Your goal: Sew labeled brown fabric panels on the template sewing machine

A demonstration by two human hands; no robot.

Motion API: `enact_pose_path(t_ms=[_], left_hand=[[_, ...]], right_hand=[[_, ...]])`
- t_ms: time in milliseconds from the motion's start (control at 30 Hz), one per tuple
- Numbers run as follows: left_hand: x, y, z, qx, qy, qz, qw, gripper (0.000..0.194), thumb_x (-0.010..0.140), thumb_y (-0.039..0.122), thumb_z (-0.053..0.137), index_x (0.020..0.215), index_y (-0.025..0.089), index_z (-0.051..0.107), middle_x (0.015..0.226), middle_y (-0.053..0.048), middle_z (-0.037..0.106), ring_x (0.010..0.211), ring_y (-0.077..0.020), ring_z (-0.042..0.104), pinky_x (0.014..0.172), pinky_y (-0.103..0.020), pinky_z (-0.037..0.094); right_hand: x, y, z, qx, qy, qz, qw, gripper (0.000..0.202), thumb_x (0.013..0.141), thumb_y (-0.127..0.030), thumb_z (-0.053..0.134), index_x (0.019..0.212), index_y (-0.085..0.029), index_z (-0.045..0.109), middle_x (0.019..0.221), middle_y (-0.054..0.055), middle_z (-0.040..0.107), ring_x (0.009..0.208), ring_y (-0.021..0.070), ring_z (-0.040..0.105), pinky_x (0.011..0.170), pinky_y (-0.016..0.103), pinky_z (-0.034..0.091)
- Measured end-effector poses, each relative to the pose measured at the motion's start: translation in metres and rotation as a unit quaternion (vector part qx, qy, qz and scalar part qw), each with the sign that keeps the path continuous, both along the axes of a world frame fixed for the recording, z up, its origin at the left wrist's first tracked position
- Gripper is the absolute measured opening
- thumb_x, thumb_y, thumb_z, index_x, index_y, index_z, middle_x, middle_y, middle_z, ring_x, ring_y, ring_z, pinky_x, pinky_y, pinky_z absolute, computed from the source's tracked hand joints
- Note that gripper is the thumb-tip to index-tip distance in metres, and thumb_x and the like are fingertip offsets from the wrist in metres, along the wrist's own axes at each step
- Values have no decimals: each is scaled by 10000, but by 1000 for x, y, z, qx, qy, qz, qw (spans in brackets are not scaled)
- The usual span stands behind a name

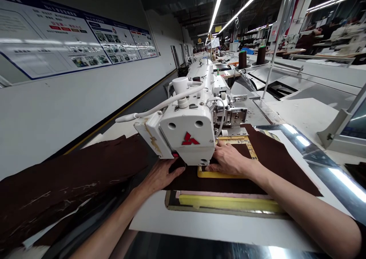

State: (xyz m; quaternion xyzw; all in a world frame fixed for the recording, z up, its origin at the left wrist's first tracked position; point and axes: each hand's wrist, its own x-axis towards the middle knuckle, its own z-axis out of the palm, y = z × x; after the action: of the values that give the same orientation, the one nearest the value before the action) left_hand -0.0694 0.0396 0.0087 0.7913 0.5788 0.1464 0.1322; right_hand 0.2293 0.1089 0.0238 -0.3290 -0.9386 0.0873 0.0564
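A dark brown fabric piece (pixel 274 156) lies flat under the head of a white industrial sewing machine (pixel 187 125). On the fabric rests a yellow rectangular frame (pixel 251 148) with handwritten marks. My left hand (pixel 162 175) lies on the fabric at the machine's left side, its thumb stretched out and the fingertips partly hidden by the machine. My right hand (pixel 230 160) lies inside the frame's opening, thumb extended along the near bar. The tips of its other fingers are hard to see beside the machine head. Both hands look open and flat.
A heap of brown fabric (pixel 71 171) fills the left side. A white template sheet (pixel 206 222) with a yellow strip (pixel 228 201) lies in front. Two thread cones (pixel 242 59) stand behind, and a screen (pixel 354 118) is at right. A wall with posters (pixel 100 41) runs along the left.
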Motion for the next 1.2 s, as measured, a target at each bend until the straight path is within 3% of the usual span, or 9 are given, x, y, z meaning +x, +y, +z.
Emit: enact_pose_path(t_ms=[533, 1200], left_hand=[[1, -1, 0, 3, 15, -3, 1000, 525, 984, 551, 509, 1385, 223, 591, 1237, -106, 723, 1167, -318, 660, 1001, -406, 492], [2, -3, 1, -7, -1, 1, 1000, 523, 990, 556, 501, 1395, 238, 589, 1225, -98, 728, 1149, -319, 667, 925, -387, 526]], right_hand=[[0, -1, 1, -2, 3, -1, 1000, 529, 971, -609, 514, 1296, -217, 658, 1319, 150, 599, 1151, 358, 490, 938, 483, 430], [0, 1, -4, -1, 7, 0, 1000, 560, 968, -626, 499, 1334, -226, 637, 1310, 151, 595, 1137, 367, 484, 917, 508, 436]])
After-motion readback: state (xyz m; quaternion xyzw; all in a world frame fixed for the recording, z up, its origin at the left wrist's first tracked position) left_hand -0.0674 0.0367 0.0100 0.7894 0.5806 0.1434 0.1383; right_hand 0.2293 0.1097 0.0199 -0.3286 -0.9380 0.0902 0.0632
